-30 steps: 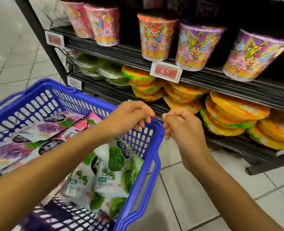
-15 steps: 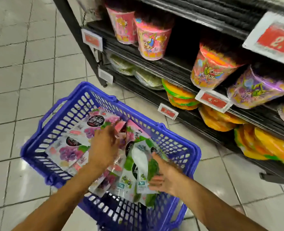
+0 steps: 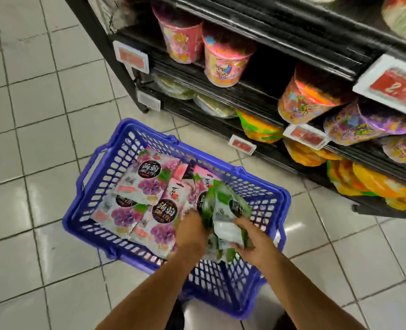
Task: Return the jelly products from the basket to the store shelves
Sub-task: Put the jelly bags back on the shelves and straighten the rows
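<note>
At the upper right of the frame I see a white price tag (image 3: 397,88) with a white "2." on its red patch. In the middle, my purple jelly bags (image 3: 149,184) have dark circles with white Chinese words, 蒟蒻 on top. The other red tags (image 3: 242,145) and the green bag (image 3: 224,217) are too blurry to read.

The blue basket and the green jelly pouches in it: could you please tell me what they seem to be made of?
The blue basket: rigid moulded plastic, slightly glossy; the lattice walls and one-piece rim suggest it. The green jelly pouches: thin flexible film, probably plastic, glossy and printed; they bend and crease where held.
</note>
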The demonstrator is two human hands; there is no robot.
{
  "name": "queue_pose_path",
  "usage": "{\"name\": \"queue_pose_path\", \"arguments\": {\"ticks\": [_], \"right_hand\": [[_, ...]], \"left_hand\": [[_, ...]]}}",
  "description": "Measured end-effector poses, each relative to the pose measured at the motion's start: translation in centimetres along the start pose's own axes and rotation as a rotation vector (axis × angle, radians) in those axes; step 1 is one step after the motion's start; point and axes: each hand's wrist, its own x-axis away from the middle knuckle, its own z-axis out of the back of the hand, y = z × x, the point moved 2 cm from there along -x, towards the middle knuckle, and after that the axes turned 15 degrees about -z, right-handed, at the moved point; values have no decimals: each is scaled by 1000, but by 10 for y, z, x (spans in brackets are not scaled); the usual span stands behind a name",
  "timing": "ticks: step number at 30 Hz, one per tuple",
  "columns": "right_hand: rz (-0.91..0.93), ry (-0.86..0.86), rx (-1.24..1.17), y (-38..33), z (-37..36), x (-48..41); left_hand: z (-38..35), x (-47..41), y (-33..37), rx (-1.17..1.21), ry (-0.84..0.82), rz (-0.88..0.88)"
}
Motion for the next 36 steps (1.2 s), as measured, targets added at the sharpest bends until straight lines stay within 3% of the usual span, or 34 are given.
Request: {"name": "queue_pose_path", "arguments": {"ticks": [3,5,7,11,15,20,29,36], "right_hand": [[339,93,476,12,10,5],[407,141,518,15,13,15],[335,131,435,16,6,35],[6,-174,-172,15,-17,92],[91,-311,-269,12,-30,174],[272,-295,-249,6,-35,295],[707,-188,-226,-24,-34,540],[1052,-92,-177,-49,-24,716]], "left_hand": [[1,-6,2,133,-50,-25],[12,-3,3,177,-84,-93],[36,6,0,315,-10,-94],[97,32,-15,878,59,125],[156,67,-10,1148,8,132],[245,126,50,1183,21,67],[426,254,206,857,84,-412],[556,331,334,805,167,-735]]}}
